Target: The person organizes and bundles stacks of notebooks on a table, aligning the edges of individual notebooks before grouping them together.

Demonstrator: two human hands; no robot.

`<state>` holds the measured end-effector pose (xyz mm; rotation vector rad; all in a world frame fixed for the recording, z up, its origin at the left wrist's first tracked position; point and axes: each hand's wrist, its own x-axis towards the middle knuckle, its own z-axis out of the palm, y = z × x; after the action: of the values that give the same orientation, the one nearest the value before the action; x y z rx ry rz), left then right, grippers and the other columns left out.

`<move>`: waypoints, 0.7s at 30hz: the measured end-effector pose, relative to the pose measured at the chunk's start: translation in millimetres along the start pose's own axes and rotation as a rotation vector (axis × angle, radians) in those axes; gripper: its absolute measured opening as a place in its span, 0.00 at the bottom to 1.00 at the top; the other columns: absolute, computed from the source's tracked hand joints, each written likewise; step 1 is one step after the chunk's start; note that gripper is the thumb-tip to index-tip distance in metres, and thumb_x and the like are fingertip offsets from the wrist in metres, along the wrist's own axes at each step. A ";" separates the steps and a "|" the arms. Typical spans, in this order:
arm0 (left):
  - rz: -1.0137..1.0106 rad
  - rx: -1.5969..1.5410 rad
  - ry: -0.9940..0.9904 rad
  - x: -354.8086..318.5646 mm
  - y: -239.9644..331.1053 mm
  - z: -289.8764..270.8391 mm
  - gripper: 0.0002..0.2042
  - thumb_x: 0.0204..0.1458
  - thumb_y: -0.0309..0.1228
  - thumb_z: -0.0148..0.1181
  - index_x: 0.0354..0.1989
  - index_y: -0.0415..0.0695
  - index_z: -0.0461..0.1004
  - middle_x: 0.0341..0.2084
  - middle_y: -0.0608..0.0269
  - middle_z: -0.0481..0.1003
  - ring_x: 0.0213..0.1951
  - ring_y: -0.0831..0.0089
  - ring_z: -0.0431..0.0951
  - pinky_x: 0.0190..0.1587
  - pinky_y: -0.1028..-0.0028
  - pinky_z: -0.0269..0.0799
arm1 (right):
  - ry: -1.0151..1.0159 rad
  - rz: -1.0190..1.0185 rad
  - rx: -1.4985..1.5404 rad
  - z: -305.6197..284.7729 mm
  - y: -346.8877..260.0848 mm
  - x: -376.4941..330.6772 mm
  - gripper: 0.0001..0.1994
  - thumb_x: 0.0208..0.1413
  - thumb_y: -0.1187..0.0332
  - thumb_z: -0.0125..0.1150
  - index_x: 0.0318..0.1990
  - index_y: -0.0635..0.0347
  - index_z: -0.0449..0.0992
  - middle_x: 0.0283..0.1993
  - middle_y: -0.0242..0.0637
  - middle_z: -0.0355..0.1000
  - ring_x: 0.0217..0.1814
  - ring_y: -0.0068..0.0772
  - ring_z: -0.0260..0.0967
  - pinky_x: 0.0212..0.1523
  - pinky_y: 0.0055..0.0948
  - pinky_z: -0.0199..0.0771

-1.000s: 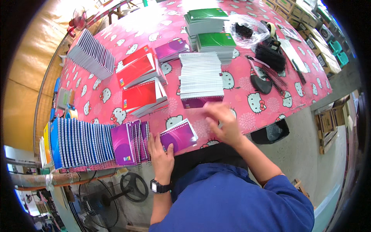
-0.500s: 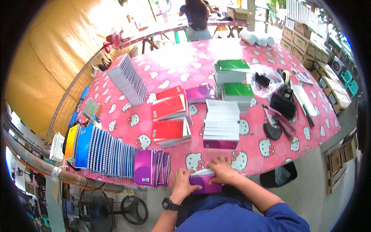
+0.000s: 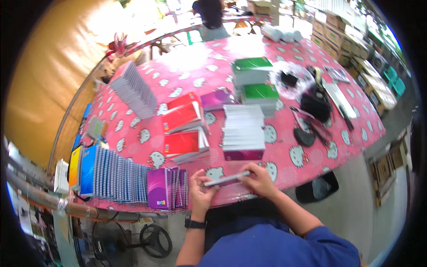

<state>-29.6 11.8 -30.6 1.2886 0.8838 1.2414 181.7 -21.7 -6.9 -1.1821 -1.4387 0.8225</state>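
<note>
Holds a thin notebook (image 3: pixel 227 178) edge-up over the near side of a pink patterned table (image 3: pixel 231 193), directly in front of the body. Pinches one end between the thumb and fingers of the left hand (image 3: pixel 201 189), and grasps the opposite end with the right hand (image 3: pixel 259 180). Cannot tell from this angle about contact with the tabletop. Wears a black wristwatch (image 3: pixel 195 223) and a blue shirt (image 3: pixel 267 244). Has, just left of the left hand, a cluster of purple notebooks (image 3: pixel 158 189), next to a long row of blue notebooks (image 3: pixel 118 173) ending in a yellow notebook (image 3: pixel 74 169). Faces, just beyond the grip, a white-edged stack (image 3: pixel 243 129) with a purple cover at the near end, between red notebooks (image 3: pixel 181 142) on the left and a pink-handled tool (image 3: pixel 297 118) on the right. Has green notebooks (image 3: pixel 260 91) farther back, near a clear plastic bag (image 3: pixel 282 84) and a black pouch (image 3: pixel 316 104).
</note>
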 end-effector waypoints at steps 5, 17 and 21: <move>-0.037 0.117 0.176 -20.5 -19.9 21.8 0.27 0.43 0.18 0.63 0.54 0.41 0.60 0.39 0.62 0.67 0.42 0.71 0.71 0.50 0.70 0.66 | 0.173 0.166 0.345 44.9 17.5 -4.9 0.10 0.55 0.69 0.58 0.42 0.62 0.68 0.34 0.30 0.67 0.38 0.18 0.64 0.38 0.22 0.66; 0.635 1.008 -0.114 -14.6 17.3 35.6 0.12 0.44 0.22 0.59 0.38 0.47 0.79 0.31 0.66 0.76 0.35 0.72 0.75 0.43 0.70 0.59 | 0.675 -0.131 -0.832 -118.6 19.0 31.9 0.17 0.40 0.64 0.64 0.39 0.61 0.74 0.37 0.40 0.71 0.43 0.41 0.64 0.45 0.41 0.64; 0.681 0.961 -0.105 -9.8 20.5 42.0 0.12 0.42 0.21 0.60 0.36 0.47 0.80 0.30 0.66 0.76 0.34 0.72 0.74 0.39 0.71 0.58 | 0.540 -0.028 -1.151 -191.3 78.5 7.3 0.09 0.39 0.63 0.66 0.27 0.57 0.76 0.34 0.39 0.72 0.43 0.41 0.65 0.42 0.44 0.65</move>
<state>6.1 -8.8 -6.6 2.5551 1.0465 1.2527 386.2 -13.3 -37.5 -2.0005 -1.4315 -0.4696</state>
